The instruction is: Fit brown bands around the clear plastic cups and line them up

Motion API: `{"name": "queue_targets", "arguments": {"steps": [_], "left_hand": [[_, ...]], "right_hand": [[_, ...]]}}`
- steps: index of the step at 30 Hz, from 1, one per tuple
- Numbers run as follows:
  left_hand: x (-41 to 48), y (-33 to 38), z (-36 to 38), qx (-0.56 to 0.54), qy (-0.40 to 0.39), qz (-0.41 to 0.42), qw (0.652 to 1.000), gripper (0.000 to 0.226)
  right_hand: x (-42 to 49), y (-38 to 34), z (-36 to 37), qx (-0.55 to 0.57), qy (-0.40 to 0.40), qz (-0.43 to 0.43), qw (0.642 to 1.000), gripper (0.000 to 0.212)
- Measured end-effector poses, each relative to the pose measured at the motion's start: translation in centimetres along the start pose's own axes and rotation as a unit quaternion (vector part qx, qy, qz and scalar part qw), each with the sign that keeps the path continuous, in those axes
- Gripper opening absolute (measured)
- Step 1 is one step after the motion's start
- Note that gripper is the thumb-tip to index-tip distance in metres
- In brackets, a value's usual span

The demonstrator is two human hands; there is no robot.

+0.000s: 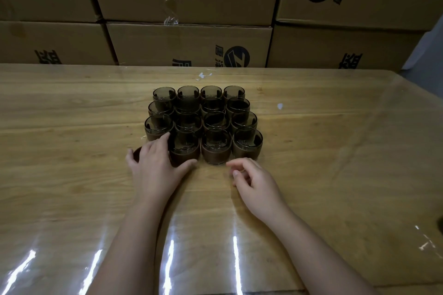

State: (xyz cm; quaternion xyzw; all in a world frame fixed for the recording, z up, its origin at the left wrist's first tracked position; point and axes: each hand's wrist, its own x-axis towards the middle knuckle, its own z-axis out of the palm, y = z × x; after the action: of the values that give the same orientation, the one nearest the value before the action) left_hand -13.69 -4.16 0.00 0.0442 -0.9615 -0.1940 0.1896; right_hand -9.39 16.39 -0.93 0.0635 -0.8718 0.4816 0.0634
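Observation:
Several clear plastic cups (215, 124) with brown bands stand upright in a tight block of rows on the wooden table (323, 151). My left hand (155, 165) lies over the front-left corner, its fingers curled over a brown-banded cup (137, 153) of which only a dark edge shows. Its thumb touches the front of the neighbouring front-row cup (184, 151). My right hand (254, 182) hovers just in front of the front row, below the middle cup (215, 148). The fingers are loosely curled and hold nothing.
Stacked cardboard boxes (189, 40) form a wall along the table's far edge. A clear glossy film covers the tabletop. Small white scraps (203, 75) lie behind the cups and another white scrap (279, 106) to their right.

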Motion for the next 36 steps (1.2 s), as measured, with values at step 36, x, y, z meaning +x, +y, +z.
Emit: {"name": "queue_targets", "arguments": {"steps": [36], "left_hand": [[-3.2, 4.2, 1.5, -0.136, -0.125, 0.237, 0.954, 0.026]], "right_hand": [[-9.0, 3.4, -20.8, -0.339, 0.194, 0.422, 0.818, 0.043]]}}
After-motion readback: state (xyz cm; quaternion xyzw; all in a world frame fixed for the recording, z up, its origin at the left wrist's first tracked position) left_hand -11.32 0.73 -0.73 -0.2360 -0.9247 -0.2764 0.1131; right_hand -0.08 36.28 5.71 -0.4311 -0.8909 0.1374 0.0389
